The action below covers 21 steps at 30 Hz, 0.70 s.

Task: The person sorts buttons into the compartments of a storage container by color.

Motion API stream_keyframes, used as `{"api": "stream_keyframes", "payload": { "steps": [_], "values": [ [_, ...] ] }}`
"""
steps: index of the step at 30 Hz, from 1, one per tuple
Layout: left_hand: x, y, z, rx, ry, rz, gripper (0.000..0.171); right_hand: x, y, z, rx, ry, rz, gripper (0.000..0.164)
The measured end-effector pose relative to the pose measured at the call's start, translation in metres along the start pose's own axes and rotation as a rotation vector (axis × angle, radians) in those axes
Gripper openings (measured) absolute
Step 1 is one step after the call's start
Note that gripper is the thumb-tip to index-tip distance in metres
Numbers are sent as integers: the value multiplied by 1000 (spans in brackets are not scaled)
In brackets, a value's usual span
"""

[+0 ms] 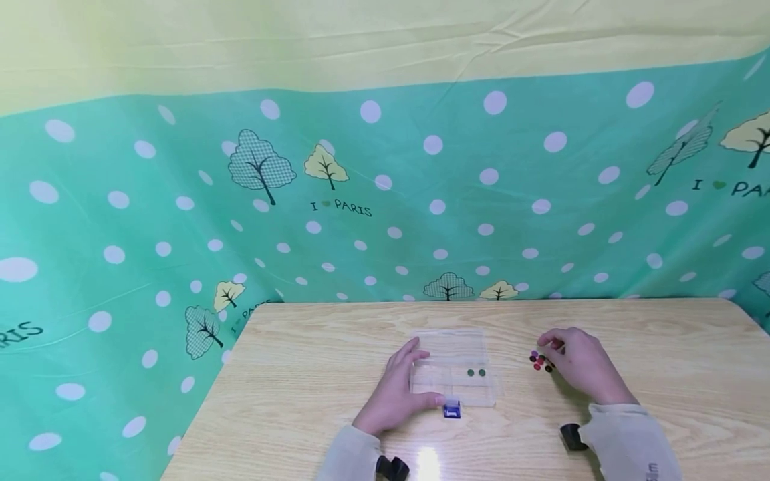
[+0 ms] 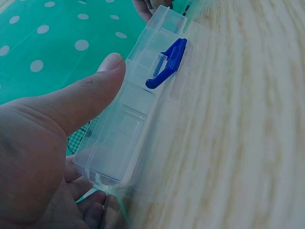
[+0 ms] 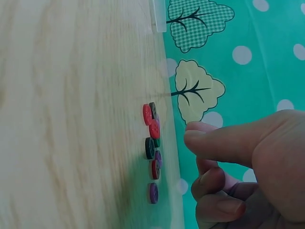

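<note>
Here, the left hand (image 1: 397, 395) grips the box (image 1: 472, 401) at nine o'clock; right hand (image 1: 580, 364), by buttons (image 1: 540, 361) at three: hold unclear.

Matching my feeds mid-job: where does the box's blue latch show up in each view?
Head: blue latch, low and right of centre, at the near edge of the clear box, beside the left hand.
Left wrist: blue latch, upper part, slightly right of centre.
Right wrist: not in it.
Shared landmark: the green dotted cloth, in all three.
</note>
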<state>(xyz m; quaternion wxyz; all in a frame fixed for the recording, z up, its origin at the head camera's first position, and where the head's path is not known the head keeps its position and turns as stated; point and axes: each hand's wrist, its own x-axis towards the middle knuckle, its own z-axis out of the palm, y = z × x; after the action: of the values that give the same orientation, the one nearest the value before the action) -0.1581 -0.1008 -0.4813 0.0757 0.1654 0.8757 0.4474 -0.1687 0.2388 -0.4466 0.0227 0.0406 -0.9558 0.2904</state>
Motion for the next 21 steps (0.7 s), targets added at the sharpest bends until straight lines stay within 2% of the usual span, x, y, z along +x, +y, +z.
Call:
{"api": "stream_keyframes", "payload": {
  "steps": [21],
  "values": [
    [0,0,0,-3,-6,4,83,2,2,4,-10,-55,25,14]
  ]
}}
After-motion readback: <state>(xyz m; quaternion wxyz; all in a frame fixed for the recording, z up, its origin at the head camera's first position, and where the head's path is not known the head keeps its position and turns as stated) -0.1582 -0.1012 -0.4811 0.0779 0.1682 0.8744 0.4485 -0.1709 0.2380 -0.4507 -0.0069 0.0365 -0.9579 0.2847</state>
